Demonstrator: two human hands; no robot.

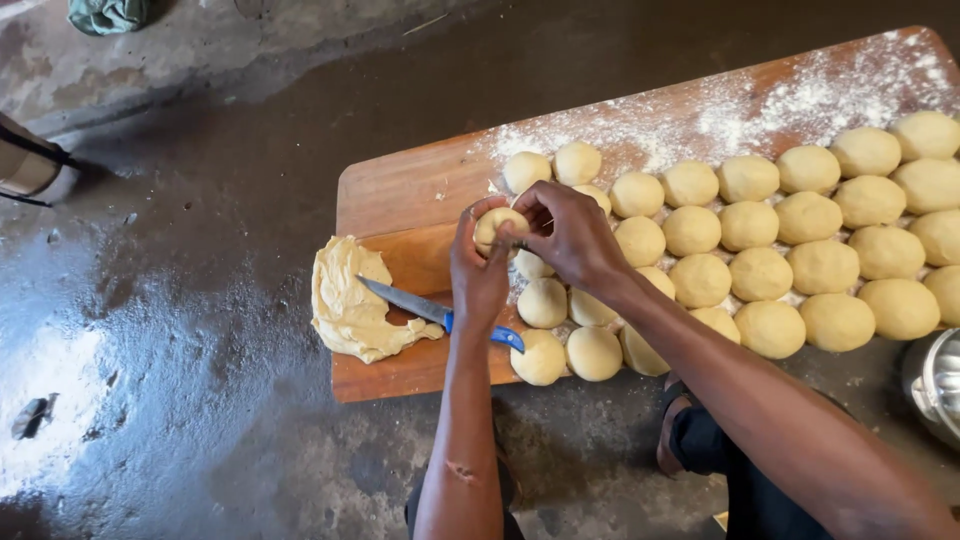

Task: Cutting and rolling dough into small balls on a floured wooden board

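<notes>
My left hand [478,268] and my right hand [570,232] meet above a wooden board [400,195] and together cup one pale dough ball [497,226], held a little above the board. Rows of several finished dough balls [760,272] cover the board's middle and right. At the board's left end lies a flat slab of unshaped dough [350,305]. A knife with a blue handle [440,314] rests with its blade on that slab, passing under my left wrist.
Loose flour [760,105] dusts the board's far right corner. The board lies on a dark, wet-looking concrete floor [200,380]. A metal vessel [935,385] sits at the right edge, and a green cloth [108,14] lies at the top left.
</notes>
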